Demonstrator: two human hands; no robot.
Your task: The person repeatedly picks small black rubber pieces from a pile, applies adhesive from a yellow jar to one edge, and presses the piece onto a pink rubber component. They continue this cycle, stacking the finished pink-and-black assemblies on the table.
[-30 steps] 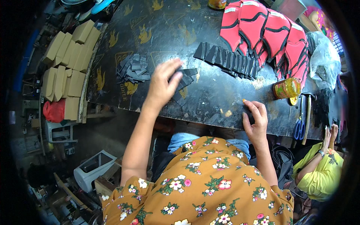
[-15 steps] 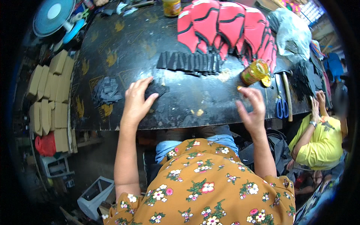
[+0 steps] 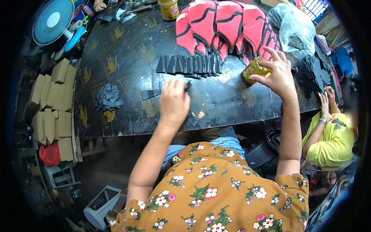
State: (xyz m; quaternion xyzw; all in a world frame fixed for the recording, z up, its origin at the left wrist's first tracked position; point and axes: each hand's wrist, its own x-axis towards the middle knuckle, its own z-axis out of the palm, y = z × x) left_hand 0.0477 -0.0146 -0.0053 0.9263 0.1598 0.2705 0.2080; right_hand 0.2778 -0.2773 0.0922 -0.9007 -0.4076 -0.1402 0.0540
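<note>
Palm down, my left hand (image 3: 174,101) is on the black tabletop with curled fingers on a small black piece (image 3: 188,86), mostly hidden beneath them. Beside it are flat dark grey strips (image 3: 150,94). At the glass jar (image 3: 252,72) of amber-yellow stuff is my right hand (image 3: 279,75). Its thumb lies against the jar's side and a forefinger reaches the mouth, while the other fingers spread upward; the fingertip is hard to see. A row of black strips (image 3: 189,65) lies just beyond my left hand.
Pink-red black-edged pieces (image 3: 228,23) overlap in stacks at the back. Grey scraps (image 3: 109,96) are heaped left. A plastic bag (image 3: 295,31), black sheets (image 3: 311,75) and a person in yellow (image 3: 328,139) are on the right. Another jar (image 3: 168,9) and a fan (image 3: 53,19) stand farther back.
My left hand has moved right over the dark pieces, uncovering grey strips. My right hand has moved up and away from me to the jar, hiding the scissors and hammer.
</note>
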